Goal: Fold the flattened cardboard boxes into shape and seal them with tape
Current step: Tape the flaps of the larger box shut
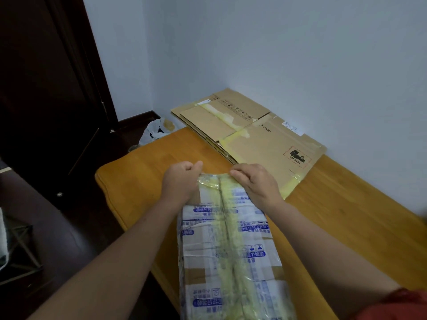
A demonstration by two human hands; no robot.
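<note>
Fingers (240, 173) of left hand (180, 182) and right hand (257, 184) grip the taped box (231, 245), contents hidden.

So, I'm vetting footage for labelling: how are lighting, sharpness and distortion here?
Head view: dim, bluish light, left side nearly black; wide-angle lens bows the table edge; tape on the box shows sheen; left hand and right hand reasonably sharp; red sleeve at bottom right is blurred.

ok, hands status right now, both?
Left hand: closed, gripping the far edge of the taped box.
Right hand: closed, gripping the same far edge.
</note>
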